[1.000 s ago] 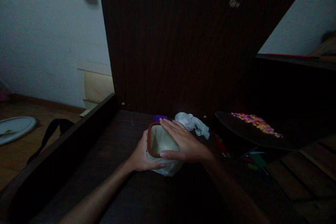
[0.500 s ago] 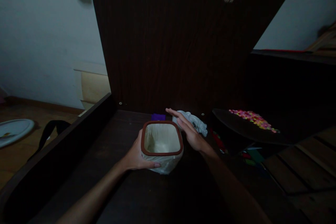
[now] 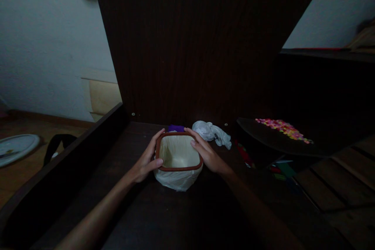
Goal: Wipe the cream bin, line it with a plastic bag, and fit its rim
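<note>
A square container (image 3: 178,179) with rounded corners, a brown rim and a pale bag round its outside stands upright on the dark wooden surface (image 3: 140,222). My left hand (image 3: 148,160) grips its left side, thumb over the front left of the rim. On the right side my right hand (image 3: 206,154) holds the rim, its thumb at the inner edge and its fingers along the back right corner. Behind the container lie a crumpled whitish plastic bag (image 3: 212,132) and a small purple item (image 3: 175,128), partly hidden by the rim.
A tall dark panel (image 3: 187,47) rises behind. A low side board (image 3: 67,164) runs along the left. To the right are a dark shelf (image 3: 249,129) with small colourful pieces (image 3: 284,129), red and green items below, and wooden slats (image 3: 336,187). A white oval object (image 3: 17,148) lies on the floor.
My right hand has closed onto the container's right rim. My left hand has shifted up, its thumb moving from the front side onto the rim. The view has tilted slightly.
</note>
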A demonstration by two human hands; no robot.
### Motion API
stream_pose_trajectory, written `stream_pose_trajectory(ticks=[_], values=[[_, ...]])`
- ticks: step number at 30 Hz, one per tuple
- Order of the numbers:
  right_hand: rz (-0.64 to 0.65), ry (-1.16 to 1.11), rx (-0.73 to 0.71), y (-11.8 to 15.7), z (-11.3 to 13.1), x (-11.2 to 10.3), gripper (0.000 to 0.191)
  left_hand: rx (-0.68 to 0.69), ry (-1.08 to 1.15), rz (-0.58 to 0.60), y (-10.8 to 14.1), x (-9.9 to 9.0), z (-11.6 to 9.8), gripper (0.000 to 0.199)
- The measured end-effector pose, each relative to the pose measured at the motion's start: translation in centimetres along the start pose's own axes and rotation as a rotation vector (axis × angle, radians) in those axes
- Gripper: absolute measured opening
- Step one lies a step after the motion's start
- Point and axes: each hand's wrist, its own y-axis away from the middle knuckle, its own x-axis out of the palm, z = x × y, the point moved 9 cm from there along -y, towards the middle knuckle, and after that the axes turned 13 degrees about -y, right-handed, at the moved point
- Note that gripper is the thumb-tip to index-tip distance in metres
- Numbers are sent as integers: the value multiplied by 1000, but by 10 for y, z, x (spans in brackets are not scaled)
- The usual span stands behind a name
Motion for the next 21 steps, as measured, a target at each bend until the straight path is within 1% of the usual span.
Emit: stream_pose_trajectory(ticks=[3,8,10,12,14,16,18,21], values=[[-9,-64,1,0,-4,2,60,-50,-2,9,-1,5,-2,98],[-30,-95,-31,0,-7,3,58,-40,-9,0,-1,6,-7,104],[-22,-63,-19,0,-7,3,58,-23,-8,26,-1,9,-8,112],[-7,26,-5,-1,-6,0,59,0,-12,52,0,13,-8,128],[12,158,-30,-3,3,-5,62,18,-10,51,0,16,-7,144],[52,280,-95,-4,19,-6,65,16,-22,34,-1,18,-5,148],[141,374,-152,-5,38,1,72,23,-61,11,-1,18,-5,142],[302,492,-174,-9,57,22,95,79,-165,-26,-3,16,-12,126]])
